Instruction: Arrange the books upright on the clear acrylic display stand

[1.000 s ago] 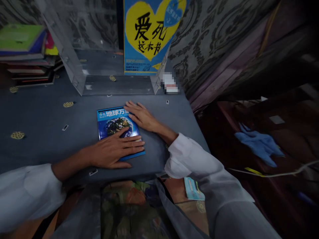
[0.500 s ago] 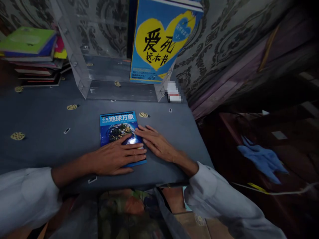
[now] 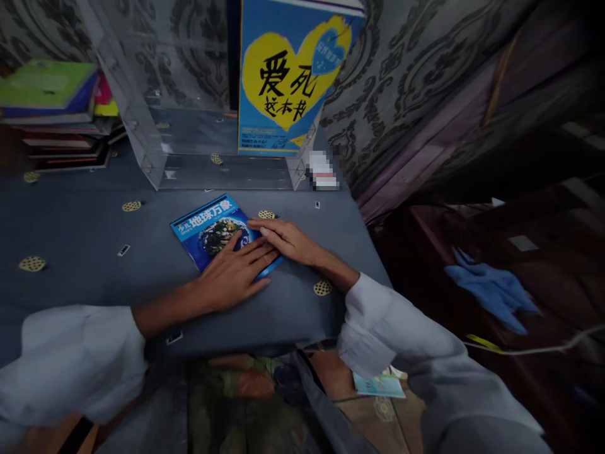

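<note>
A blue book (image 3: 208, 224) with a globe on its cover lies closed on the grey-blue tablecloth, turned at an angle. Across its lower part rests my left hand (image 3: 234, 271), flat with fingers stretched out. My right hand (image 3: 286, 239) touches the book's right edge, its fingers extended and the fingertips on the cover. The two hands nearly meet there. Part of the globe picture and the lower right of the cover are hidden under my fingers.
Behind the book stands a clear acrylic rack (image 3: 222, 180) holding a blue and yellow book (image 3: 278, 94). Stacked books (image 3: 51, 94) sit at the back left. The table's right edge (image 3: 373, 252) drops off towards a blue cloth (image 3: 491, 287). A patterned curtain hangs behind.
The book has turned anticlockwise and shifted slightly away from me. My left hand has moved up and turned along with it; my right hand has moved a little up and stays at its right edge.
</note>
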A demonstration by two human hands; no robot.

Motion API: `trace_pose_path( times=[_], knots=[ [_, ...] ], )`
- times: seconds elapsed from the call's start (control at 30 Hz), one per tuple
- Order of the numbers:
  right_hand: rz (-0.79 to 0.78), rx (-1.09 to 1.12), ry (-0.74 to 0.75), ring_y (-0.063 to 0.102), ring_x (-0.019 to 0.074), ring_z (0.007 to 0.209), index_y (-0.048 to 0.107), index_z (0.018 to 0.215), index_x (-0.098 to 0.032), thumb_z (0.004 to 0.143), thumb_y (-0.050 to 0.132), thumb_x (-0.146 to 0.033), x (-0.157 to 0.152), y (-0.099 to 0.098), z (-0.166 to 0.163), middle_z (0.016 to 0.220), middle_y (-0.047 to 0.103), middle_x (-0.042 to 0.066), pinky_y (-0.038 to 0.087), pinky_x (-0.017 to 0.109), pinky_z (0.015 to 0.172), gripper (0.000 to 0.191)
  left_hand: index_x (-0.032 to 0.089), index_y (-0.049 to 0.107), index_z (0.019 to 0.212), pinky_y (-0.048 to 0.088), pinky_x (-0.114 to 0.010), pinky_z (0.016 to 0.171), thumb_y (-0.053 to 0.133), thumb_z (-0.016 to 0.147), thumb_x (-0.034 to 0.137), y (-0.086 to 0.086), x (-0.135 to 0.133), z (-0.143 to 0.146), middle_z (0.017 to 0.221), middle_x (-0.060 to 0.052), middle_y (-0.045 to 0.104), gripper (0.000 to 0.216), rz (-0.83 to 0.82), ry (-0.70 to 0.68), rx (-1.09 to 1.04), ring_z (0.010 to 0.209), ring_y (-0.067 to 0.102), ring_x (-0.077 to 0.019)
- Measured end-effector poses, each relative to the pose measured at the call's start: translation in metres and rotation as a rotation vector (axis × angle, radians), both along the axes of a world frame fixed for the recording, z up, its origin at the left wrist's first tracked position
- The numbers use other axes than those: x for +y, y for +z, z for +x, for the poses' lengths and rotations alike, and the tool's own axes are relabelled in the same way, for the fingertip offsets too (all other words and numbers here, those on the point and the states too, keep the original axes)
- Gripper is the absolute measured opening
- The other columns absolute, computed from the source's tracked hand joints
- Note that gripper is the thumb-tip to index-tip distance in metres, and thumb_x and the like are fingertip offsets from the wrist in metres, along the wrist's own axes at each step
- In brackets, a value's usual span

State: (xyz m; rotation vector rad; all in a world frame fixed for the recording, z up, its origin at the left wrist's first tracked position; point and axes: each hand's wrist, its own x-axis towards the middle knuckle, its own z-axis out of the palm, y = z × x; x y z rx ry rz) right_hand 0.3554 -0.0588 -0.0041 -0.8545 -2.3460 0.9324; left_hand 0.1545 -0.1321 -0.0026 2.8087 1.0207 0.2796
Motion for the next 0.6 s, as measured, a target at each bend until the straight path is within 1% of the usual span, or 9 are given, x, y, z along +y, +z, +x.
trace_pose_path(
  times=[0.1,0.2,0.27,0.33,0.4,0.43,0.5,0.6],
  knots=[
    [0.001,0.022,-0.026,0.058,0.0237,0.135,0.063,0.138,-0.026,0.106,0.032,-0.054,-0.006,0.0,0.004,0.141,0.066,0.006,0.044,0.048,0.116,0.053,0.017,0.041,0.153,0.009,-0.057,0.126,0.037,0.106,0.047,0.0,0.002,0.001,0.156,-0.015,0.048,0.056,0.012,0.005,-0.003,0.149,0.039,-0.0273],
    [-0.021,0.041,-0.058,0.059,0.0238,0.133,0.061,0.139,-0.026,0.106,0.033,-0.053,-0.019,-0.001,0.01,0.141,0.065,0.007,0.045,0.048,0.115,0.052,0.013,0.043,0.152,0.011,-0.056,0.126,0.036,0.105,0.053,0.0,0.003,-0.001,0.156,-0.017,0.047,0.061,0.011,-0.014,-0.027,0.148,0.04,-0.0277],
    [-0.037,0.046,-0.081,0.06,0.0237,0.132,0.058,0.142,-0.027,0.106,0.033,-0.052,-0.029,-0.001,0.015,0.143,0.064,0.006,0.046,0.049,0.114,0.051,0.014,0.044,0.151,0.012,-0.057,0.126,0.035,0.105,0.054,-0.001,0.002,-0.003,0.156,-0.016,0.048,0.061,0.002,-0.025,-0.058,0.147,0.042,-0.0273],
    [-0.04,0.051,-0.107,0.06,0.0238,0.132,0.055,0.145,-0.027,0.106,0.034,-0.051,-0.039,-0.001,0.019,0.143,0.064,0.007,0.047,0.049,0.114,0.051,0.017,0.045,0.151,0.012,-0.058,0.126,0.033,0.106,0.051,-0.001,0.002,-0.004,0.155,-0.015,0.05,0.057,-0.018,-0.034,-0.094,0.146,0.045,-0.0266],
    [-0.033,0.051,-0.133,0.059,0.0241,0.133,0.053,0.147,-0.026,0.107,0.034,-0.049,-0.05,0.0,0.024,0.144,0.063,0.008,0.047,0.049,0.114,0.05,0.02,0.045,0.152,0.01,-0.058,0.126,0.033,0.107,0.049,0.0,0.003,-0.009,0.154,-0.014,0.05,0.054,-0.057,-0.056,-0.116,0.145,0.045,-0.0265],
    [-0.027,0.045,-0.145,0.058,0.0242,0.134,0.051,0.148,-0.026,0.107,0.034,-0.048,-0.055,0.0,0.026,0.146,0.061,0.008,0.046,0.049,0.115,0.05,0.021,0.043,0.153,0.01,-0.058,0.126,0.035,0.106,0.05,0.001,0.005,-0.012,0.155,-0.014,0.049,0.055,-0.086,-0.083,-0.115,0.146,0.044,-0.0268],
    [-0.008,0.016,-0.156,0.055,0.0244,0.137,0.048,0.151,-0.027,0.107,0.034,-0.045,-0.067,-0.001,0.031,0.149,0.058,0.008,0.044,0.051,0.117,0.049,0.022,0.036,0.157,0.009,-0.056,0.126,0.043,0.102,0.058,0.005,0.011,-0.022,0.16,-0.014,0.042,0.066,-0.16,-0.171,-0.091,0.15,0.037,-0.0278],
    [0.052,-0.039,-0.152,0.049,0.0241,0.143,0.043,0.154,-0.025,0.108,0.034,-0.04,-0.082,-0.002,0.037,0.153,0.054,0.01,0.039,0.053,0.12,0.049,0.025,0.02,0.162,0.009,-0.05,0.127,0.058,0.09,0.07,0.012,0.022,-0.039,0.166,-0.012,0.029,0.093,-0.277,-0.325,-0.035,0.155,0.024,-0.0283]
  ],
)
